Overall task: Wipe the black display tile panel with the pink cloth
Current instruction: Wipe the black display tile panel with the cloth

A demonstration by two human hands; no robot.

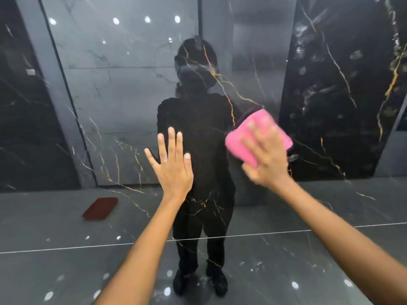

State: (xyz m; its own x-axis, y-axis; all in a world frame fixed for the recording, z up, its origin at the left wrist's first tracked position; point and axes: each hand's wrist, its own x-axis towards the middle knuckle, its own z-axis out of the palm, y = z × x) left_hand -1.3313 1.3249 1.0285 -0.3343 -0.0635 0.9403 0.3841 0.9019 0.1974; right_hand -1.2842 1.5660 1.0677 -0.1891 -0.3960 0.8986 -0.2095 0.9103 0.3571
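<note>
A glossy black display tile panel with gold and white veins fills the view, standing upright. The left hand lies flat against the panel near its middle, fingers straight and spread, holding nothing. The right hand presses a folded pink cloth against the panel, to the right of the left hand and slightly higher; its fingers are extended over the cloth, blurred, so a finer grip cannot be told. The cloth shows above and to the left of the right hand, flat on the panel's surface. The panel mirrors a dark figure of the person between the two hands, along with ceiling lights and a grey tiled floor. A reddish-brown rectangle appears as a reflection toward the panel's lower left. Both bare forearms reach in from the bottom edge.
</note>
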